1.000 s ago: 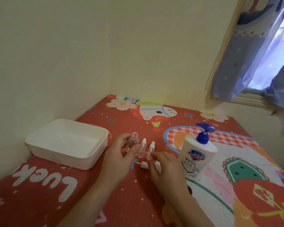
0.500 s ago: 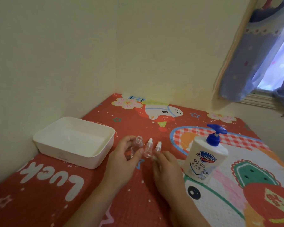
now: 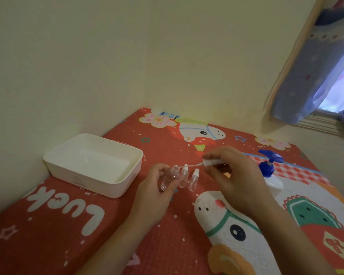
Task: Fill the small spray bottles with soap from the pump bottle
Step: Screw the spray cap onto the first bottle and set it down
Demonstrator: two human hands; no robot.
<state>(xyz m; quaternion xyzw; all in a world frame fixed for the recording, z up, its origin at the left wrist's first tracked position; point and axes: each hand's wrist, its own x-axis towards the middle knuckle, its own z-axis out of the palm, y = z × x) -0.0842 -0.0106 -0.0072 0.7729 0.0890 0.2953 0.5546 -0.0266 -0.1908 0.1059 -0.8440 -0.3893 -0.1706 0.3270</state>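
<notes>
Spillage is the main worry here — the left hand (image 3: 156, 192) curls round an uncapped small spray bottle (image 3: 170, 178) that looks empty, while the right hand (image 3: 233, 175) pinches its removed spray head (image 3: 212, 162), with the thin dip tube (image 3: 192, 165) reaching toward the open neck. If that head goes back on now, the bottle stays unfilled; if the light bottle tips in a loose grip, it could knock the two capped spray bottles (image 3: 188, 178) standing just beside it. Those two look clear as well, so I judge the filling not yet begun. The pump bottle (image 3: 270, 169), white with a blue pump, stands behind the right hand, partly hidden by it — reaching across could nudge it, and its nozzle is wide against so narrow a neck, so soap may run down the outside.

Everything sits on a red cartoon-printed mat (image 3: 68, 225), soft-looking and quilted, not the steadiest footing. A white tray (image 3: 115, 187) lies to the left, against the wall. Beyond, pale walls meet in a corner, and a patterned curtain (image 3: 310, 76) hangs over a window at far right.
</notes>
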